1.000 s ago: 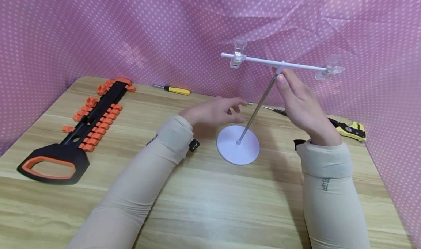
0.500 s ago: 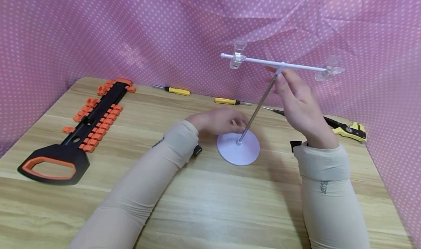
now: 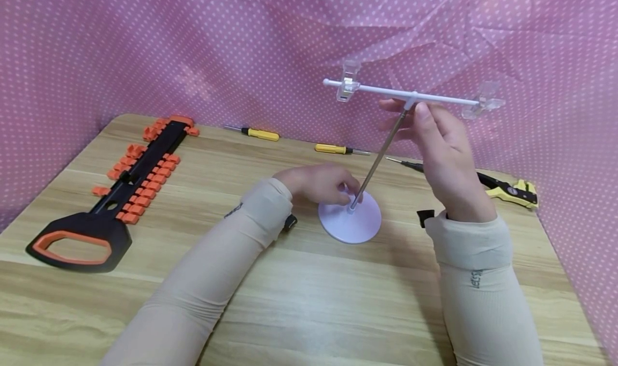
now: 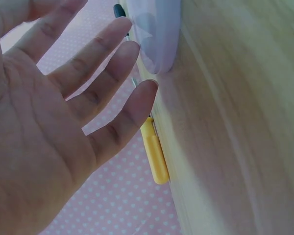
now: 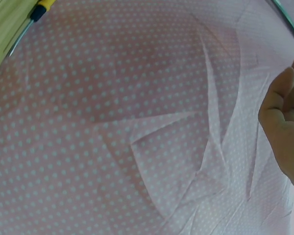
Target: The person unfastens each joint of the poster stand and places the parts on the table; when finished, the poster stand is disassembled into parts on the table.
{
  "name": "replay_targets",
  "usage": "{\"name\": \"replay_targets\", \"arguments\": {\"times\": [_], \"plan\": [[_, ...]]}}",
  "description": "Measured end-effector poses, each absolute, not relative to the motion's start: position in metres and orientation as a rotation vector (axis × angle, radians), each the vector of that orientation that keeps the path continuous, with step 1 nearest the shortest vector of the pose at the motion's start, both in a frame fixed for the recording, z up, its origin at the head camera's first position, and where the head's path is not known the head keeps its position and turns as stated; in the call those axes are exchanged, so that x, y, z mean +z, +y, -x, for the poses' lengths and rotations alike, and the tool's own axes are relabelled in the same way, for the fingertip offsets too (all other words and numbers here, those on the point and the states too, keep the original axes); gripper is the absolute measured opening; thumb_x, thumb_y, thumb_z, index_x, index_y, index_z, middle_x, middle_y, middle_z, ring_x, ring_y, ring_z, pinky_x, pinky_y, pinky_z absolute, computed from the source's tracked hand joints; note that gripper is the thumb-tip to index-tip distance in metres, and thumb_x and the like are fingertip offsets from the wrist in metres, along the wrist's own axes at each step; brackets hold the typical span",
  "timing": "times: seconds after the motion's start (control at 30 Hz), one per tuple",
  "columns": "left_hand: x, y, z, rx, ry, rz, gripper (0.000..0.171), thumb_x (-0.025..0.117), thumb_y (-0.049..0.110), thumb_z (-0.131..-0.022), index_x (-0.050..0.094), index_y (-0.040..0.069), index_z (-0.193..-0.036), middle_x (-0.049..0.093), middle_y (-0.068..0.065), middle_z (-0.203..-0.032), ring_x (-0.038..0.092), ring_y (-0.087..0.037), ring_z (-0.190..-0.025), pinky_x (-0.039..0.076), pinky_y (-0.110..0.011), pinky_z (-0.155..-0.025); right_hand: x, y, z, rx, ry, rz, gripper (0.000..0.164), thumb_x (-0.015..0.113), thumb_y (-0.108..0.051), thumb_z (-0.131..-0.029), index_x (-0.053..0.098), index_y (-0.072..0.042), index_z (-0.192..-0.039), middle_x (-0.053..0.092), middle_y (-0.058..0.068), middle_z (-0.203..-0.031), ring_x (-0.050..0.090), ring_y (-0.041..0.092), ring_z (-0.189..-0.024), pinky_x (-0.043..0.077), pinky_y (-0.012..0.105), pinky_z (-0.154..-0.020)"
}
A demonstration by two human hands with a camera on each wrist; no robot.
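Observation:
A clip display stand has a round white base, a slanting metal pole and a white crossbar with a clear clip at either end. Low on the pole, my left hand pinches it just above the base, thumb in front and a fingertip behind. The other fingers of that hand spread loosely in the left wrist view, beside the base's edge. Up under the crossbar, my right hand has its thumb raised to the right of the pole and its fingers reaching behind it.
On the left lies a black and orange socket holder rack. Two yellow-handled screwdrivers lie along the table's back edge. A black and yellow tool and a thin dark pointed tool lie at right. Pink dotted cloth hangs behind.
My left hand has come down and right to the pole's foot, uncovering a yellow screwdriver. My right thumb has moved off the pole and the fingers have extended behind it. The stand stays put.

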State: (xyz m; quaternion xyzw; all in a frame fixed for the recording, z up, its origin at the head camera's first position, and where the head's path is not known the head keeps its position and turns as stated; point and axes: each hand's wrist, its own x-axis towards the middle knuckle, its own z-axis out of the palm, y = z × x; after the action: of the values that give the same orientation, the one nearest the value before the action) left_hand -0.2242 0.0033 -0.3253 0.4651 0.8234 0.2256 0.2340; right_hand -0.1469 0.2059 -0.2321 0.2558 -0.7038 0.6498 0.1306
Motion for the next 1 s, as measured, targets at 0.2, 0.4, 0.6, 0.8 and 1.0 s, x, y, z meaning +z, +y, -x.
{"name": "replay_targets", "arguments": {"times": [0.2,0.4,0.6,0.8,1.0], "plan": [[-0.327,0.004,0.226,0.602,2.239,-1.314,0.024,0.063,0.014,-0.104,0.080,0.019,-0.120,0.074,0.003,-0.126,0.062,-0.014,-0.123,0.046,-0.034,-0.115,-0.232,0.197,0.143,1.983,-1.911,-0.742,0.035,0.049,-0.017,-0.113,0.070,0.010,-0.119,0.076,0.014,-0.115,0.071,0.025,-0.102,0.059,0.036,-0.091],[-0.330,0.005,0.225,0.619,2.268,-1.278,0.018,0.072,0.023,-0.102,0.081,0.021,-0.117,0.074,0.003,-0.124,0.063,-0.013,-0.123,0.045,-0.034,-0.115,-0.233,0.194,0.142,1.959,-1.933,-0.645,0.027,0.054,-0.015,-0.111,0.072,0.005,-0.115,0.077,0.010,-0.099,0.073,0.021,-0.090,0.061,0.033,-0.084],[-0.333,0.009,0.224,0.599,2.325,-1.277,0.013,0.075,0.024,-0.100,0.083,0.023,-0.110,0.076,0.003,-0.120,0.065,-0.013,-0.118,0.048,-0.032,-0.110,-0.233,0.193,0.141,1.920,-1.945,-0.599,0.022,0.056,-0.015,-0.110,0.073,-0.002,-0.108,0.078,0.008,-0.091,0.075,0.019,-0.086,0.062,0.031,-0.080],[-0.332,0.012,0.221,0.568,2.354,-1.280,0.012,0.077,0.020,-0.099,0.084,0.024,-0.107,0.076,0.003,-0.120,0.065,-0.013,-0.119,0.049,-0.031,-0.108,-0.234,0.191,0.142,1.929,-1.904,-0.581,0.019,0.058,-0.013,-0.109,0.074,-0.002,-0.105,0.078,0.007,-0.091,0.074,0.019,-0.085,0.062,0.029,-0.079],[-0.332,0.012,0.221,0.568,2.353,-1.265,0.012,0.077,0.020,-0.099,0.084,0.025,-0.107,0.075,0.003,-0.121,0.065,-0.013,-0.121,0.049,-0.032,-0.109,-0.234,0.190,0.143,1.947,-1.885,-0.576,0.019,0.059,-0.012,-0.108,0.074,-0.002,-0.105,0.078,0.007,-0.092,0.074,0.018,-0.086,0.061,0.028,-0.079]]}}
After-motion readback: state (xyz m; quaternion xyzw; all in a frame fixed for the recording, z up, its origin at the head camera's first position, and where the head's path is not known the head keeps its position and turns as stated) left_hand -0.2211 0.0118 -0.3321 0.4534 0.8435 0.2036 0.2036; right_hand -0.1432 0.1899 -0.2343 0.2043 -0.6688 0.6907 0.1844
